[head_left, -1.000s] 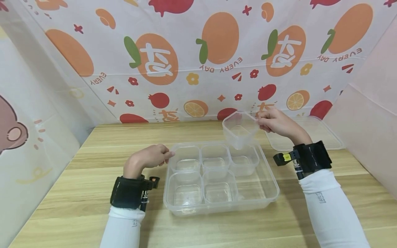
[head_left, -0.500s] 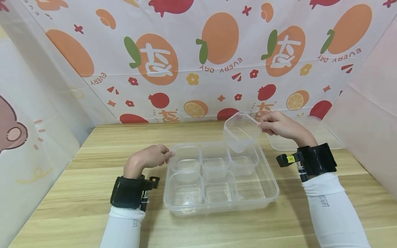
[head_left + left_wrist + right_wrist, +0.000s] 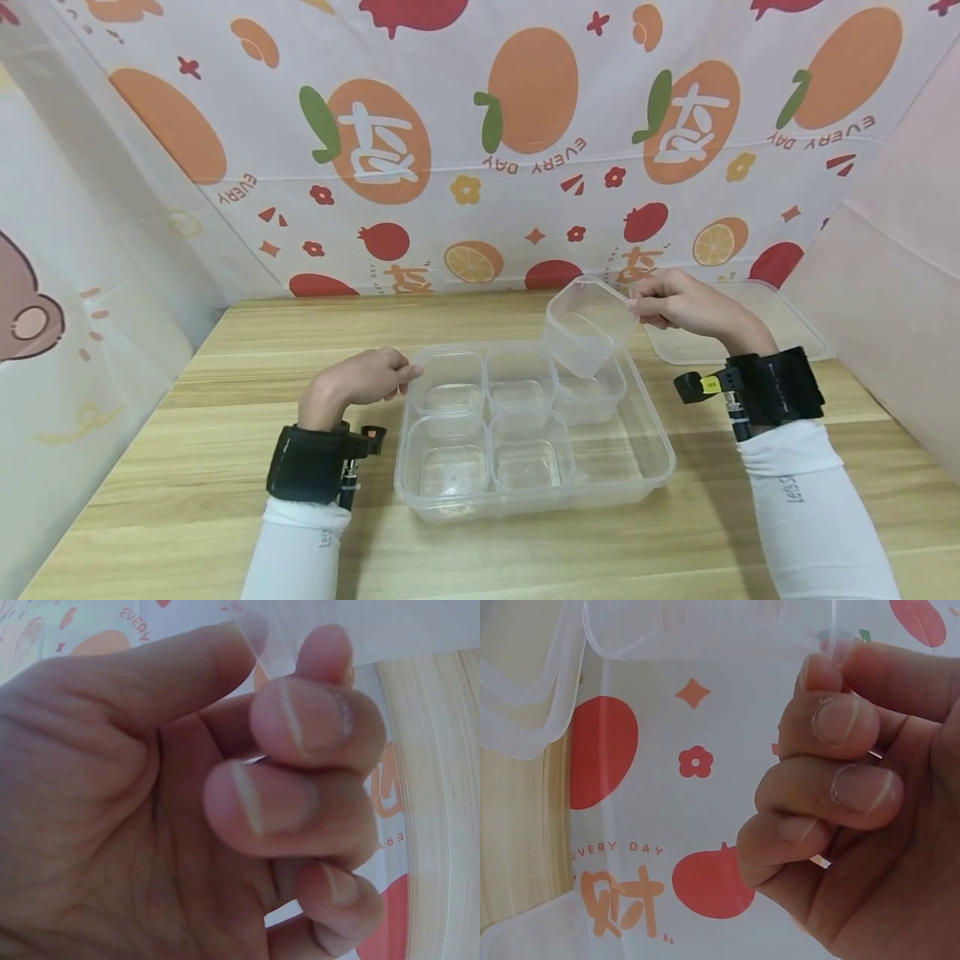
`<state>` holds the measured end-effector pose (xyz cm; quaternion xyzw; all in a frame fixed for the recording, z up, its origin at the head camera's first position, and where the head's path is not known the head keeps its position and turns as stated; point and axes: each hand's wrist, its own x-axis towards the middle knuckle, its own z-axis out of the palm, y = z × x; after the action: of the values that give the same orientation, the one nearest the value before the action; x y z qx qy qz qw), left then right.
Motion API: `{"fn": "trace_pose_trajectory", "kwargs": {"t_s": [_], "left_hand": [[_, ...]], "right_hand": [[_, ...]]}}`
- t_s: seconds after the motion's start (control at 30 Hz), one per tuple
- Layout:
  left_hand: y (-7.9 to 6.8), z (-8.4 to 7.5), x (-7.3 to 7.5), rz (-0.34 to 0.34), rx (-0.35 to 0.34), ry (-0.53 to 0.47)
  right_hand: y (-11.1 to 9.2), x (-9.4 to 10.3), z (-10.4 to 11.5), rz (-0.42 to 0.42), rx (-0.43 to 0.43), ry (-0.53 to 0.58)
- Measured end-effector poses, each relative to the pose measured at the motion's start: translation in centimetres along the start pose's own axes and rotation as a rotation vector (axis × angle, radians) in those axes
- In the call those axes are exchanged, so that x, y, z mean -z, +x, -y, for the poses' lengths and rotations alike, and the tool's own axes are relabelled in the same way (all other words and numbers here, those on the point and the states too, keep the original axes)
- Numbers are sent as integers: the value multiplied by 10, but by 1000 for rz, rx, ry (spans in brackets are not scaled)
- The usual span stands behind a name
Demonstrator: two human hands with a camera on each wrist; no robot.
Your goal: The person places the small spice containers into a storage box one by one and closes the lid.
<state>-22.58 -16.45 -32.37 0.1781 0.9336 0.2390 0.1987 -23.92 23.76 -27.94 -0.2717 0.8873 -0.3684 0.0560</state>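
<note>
In the head view a large clear plastic container [image 3: 622,487] sits on the table with several small clear boxes [image 3: 452,467] inside. My left hand [image 3: 363,379] pinches its left wall near the back corner; the left wrist view shows thumb and forefinger [image 3: 322,656] on the clear edge. My right hand [image 3: 678,308] pinches the rim of another small clear box [image 3: 588,321]. That box is tilted above the back right small box and partly covers it. In the right wrist view its wall [image 3: 705,634] reaches the pinching fingertips.
A flat clear lid [image 3: 757,321] lies on the table at the back right, partly behind my right hand. The container's right part shows bare floor. Behind the wooden table [image 3: 187,467] hangs a fruit-print cloth [image 3: 450,167].
My right hand has moved a little right and down, carrying the small box lower over the container's back right. The left hand has stayed in place.
</note>
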Motion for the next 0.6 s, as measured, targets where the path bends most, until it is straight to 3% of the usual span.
{"fn": "trace_pose_trajectory", "kwargs": {"t_s": [0.6], "left_hand": [[2,0,-2,-1,-3,5]], "right_hand": [[-6,2,1,36,47,-17]]}}
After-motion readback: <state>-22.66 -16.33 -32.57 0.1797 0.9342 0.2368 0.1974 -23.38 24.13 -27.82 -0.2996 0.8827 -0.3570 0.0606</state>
